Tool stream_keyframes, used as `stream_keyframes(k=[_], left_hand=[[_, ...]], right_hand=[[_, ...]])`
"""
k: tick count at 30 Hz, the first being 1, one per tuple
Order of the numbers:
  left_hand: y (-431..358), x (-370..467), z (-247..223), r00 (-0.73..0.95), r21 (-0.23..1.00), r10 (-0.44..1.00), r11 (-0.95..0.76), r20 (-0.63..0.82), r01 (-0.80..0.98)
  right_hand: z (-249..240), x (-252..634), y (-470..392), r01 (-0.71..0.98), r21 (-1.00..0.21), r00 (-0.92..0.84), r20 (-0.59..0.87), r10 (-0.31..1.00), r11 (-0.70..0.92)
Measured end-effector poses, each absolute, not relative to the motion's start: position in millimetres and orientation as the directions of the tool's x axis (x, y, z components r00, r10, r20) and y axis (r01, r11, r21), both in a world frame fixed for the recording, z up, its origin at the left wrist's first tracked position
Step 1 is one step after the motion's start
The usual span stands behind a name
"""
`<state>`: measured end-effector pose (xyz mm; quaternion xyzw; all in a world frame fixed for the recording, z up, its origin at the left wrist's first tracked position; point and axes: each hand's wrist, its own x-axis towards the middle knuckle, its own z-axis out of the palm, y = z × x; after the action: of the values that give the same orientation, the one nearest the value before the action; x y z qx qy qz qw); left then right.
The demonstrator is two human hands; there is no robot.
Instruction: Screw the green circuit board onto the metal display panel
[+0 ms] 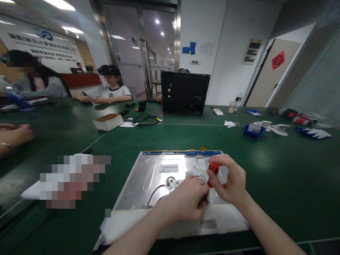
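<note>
A silver metal display panel (pixel 138 180) lies flat before me, with a narrow blue circuit board (pixel 172 153) along its far edge. My right hand (pixel 231 180) pinches the orange and black handle of a screwdriver (pixel 214 168), held roughly upright over the panel's right half. Just left of it, my left hand (pixel 188 196) rests low on the panel with its fingers curled together. What those fingers grip, and the tool's tip, are hidden. A small white circuit board (pixel 175 184) with a black cable shows beside the left hand. Pale film (pixel 127 219) covers the near edge.
Beyond the panel stand a white open box (pixel 108 122), a coiled black cable (pixel 146 120) and a black-backed monitor (pixel 186 92). To the right are a blue tray (pixel 254 130) and gloves (pixel 313 133). Other people sit at the left; one person's hand (pixel 17 136) enters there.
</note>
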<state>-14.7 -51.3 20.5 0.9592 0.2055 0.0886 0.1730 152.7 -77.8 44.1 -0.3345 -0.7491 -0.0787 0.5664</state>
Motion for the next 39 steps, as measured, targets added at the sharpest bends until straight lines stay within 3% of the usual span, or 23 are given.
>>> stream_keyframes(k=[4,8,13,21,28,39], left_hand=[[-51,-15,20,0.9,0.37,0.425,-0.854,0.091,0.366],[-51,-16,19,0.901,0.4,0.42,-0.848,0.108,0.347],[-52,-16,20,0.888,0.4,0.44,-0.844,0.132,0.358],[-53,-15,24,0.894,0.381,0.441,-0.843,0.083,0.38],[-52,-15,24,0.894,0.373,0.439,-0.848,0.093,0.377],[-52,-16,23,0.888,0.336,0.439,-0.863,0.134,0.377]], right_hand=[[54,157,-90,0.609,-0.312,-0.216,0.82,0.531,0.729],[56,155,-98,0.652,-0.373,-0.11,0.815,0.569,0.66],[59,149,-97,0.576,-0.479,-0.03,0.797,0.603,0.662],[62,151,-101,0.468,-0.528,-0.094,0.768,0.634,0.709],[64,154,-99,0.414,-0.653,-0.09,0.664,0.742,0.635],[72,160,-97,0.385,-0.641,-0.137,0.671,0.728,0.664]])
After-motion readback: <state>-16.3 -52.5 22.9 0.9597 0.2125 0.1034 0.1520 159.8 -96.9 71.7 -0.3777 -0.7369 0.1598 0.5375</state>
